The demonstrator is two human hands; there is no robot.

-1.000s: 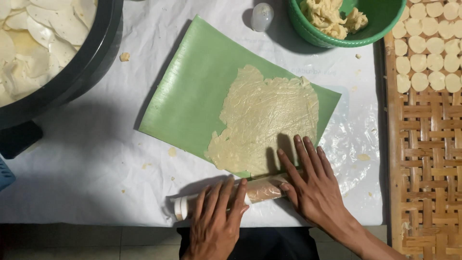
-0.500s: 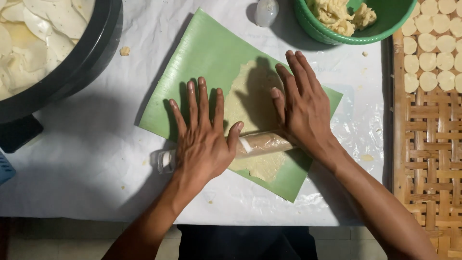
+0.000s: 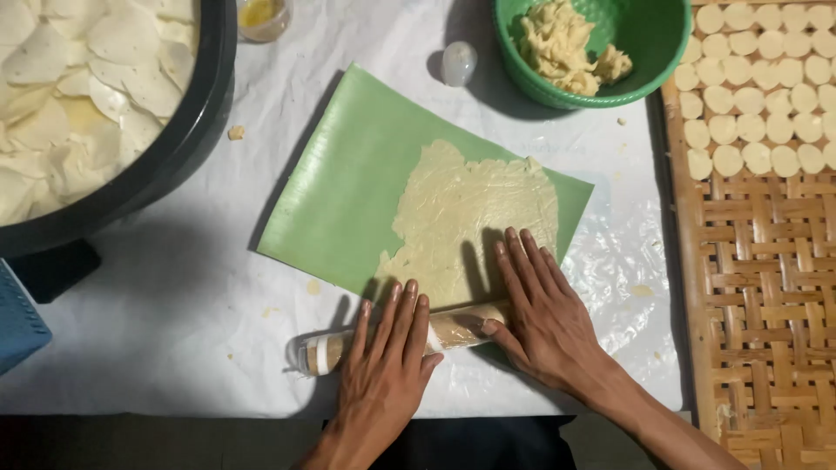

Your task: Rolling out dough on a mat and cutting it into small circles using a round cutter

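- Left hand (image 3: pixel 383 365) lies flat, fingers spread, on a roller (image 3: pixel 453 329), gripping nothing.
- Right hand (image 3: pixel 540 313) presses flat on the same roller, likewise open.
- The roller sits at the near edge of flattened dough (image 3: pixel 470 209) on a green leaf (image 3: pixel 348 183).

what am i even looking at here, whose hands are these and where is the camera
The camera sits on a person's head and looks straight down, so the two bare hands are that person's own. Both lie flat, palms down, on a wrapped roller at the near edge of the table: the left hand on its middle, the right hand on its end. Nothing is gripped; the fingers are stretched out. Beyond the roller lies a green leaf sheet with a thin pale layer of dough spread on it. Further off are a green bowl with lumps of dough, a big dark pan of thin pale slices on the left, and a woven tray with small round discs on the right.
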